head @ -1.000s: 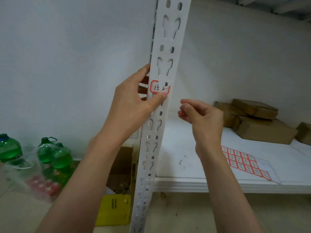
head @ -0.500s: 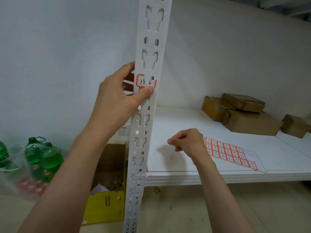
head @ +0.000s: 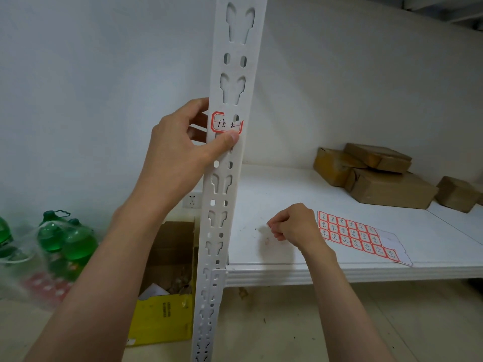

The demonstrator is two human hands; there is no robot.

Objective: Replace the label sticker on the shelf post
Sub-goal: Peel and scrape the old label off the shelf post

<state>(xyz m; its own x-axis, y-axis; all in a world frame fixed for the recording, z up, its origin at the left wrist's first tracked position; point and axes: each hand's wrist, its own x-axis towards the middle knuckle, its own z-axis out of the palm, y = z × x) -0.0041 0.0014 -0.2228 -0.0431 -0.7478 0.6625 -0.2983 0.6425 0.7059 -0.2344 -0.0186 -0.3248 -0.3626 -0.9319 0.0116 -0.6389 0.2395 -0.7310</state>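
Left fingers (head: 201, 131) behind shelf post (head: 230, 178)

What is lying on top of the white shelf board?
On the shelf board: a sheet of red-bordered stickers, brown cardboard boxes at the back, and small scraps near the right hand, which hides the sheet's left edge.

Two bare arms reach up from the bottom. The left hand (head: 180, 150) and right hand (head: 295, 226) wear no gloves, rings or watch. No sleeves show.
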